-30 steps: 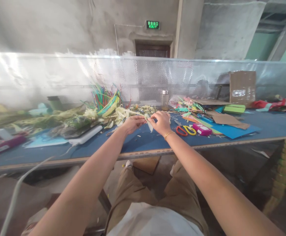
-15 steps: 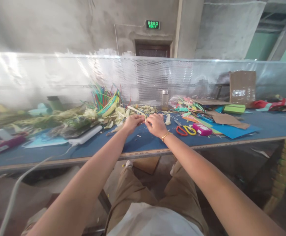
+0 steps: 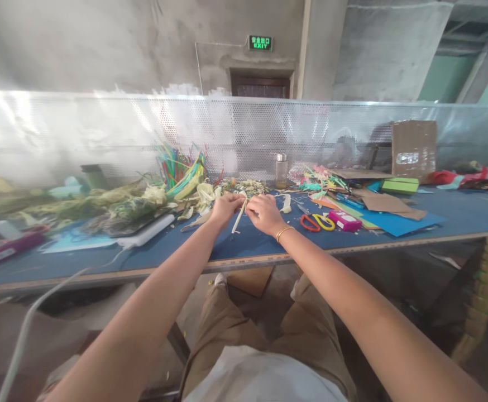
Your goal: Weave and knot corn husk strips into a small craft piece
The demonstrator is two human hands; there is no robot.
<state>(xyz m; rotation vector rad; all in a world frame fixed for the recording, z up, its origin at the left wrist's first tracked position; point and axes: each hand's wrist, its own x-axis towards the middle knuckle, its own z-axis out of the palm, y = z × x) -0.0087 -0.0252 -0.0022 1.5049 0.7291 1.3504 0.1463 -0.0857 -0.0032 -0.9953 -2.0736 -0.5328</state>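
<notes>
Above the blue tabletop, my left hand [image 3: 228, 206] and my right hand [image 3: 264, 213] meet with their fingertips pinched together. Between them is a narrow pale yellow strip [image 3: 239, 216], which looks like dried husk. One end of it slants down toward the table's front edge. The part inside my fingers is hidden. Crumpled pale husk pieces [image 3: 205, 194] lie just beyond my left hand. A curled pale piece [image 3: 286, 203] rests right of my right hand, near red-and-yellow-handled scissors [image 3: 317, 222].
Left of my hands are a white power strip [image 3: 147, 231] and a bundle of coloured stems [image 3: 181, 170]. A glass bottle [image 3: 281, 172] stands behind. At right lie a magenta box [image 3: 344, 220], blue paper [image 3: 407, 222] and cardboard [image 3: 388, 204]. A perforated metal screen [image 3: 252, 131] backs the table [image 3: 244, 251].
The pale strip has swung over: its free end pointed up and left away from me, and now it hangs down toward me. Both hands stay in nearly the same place.
</notes>
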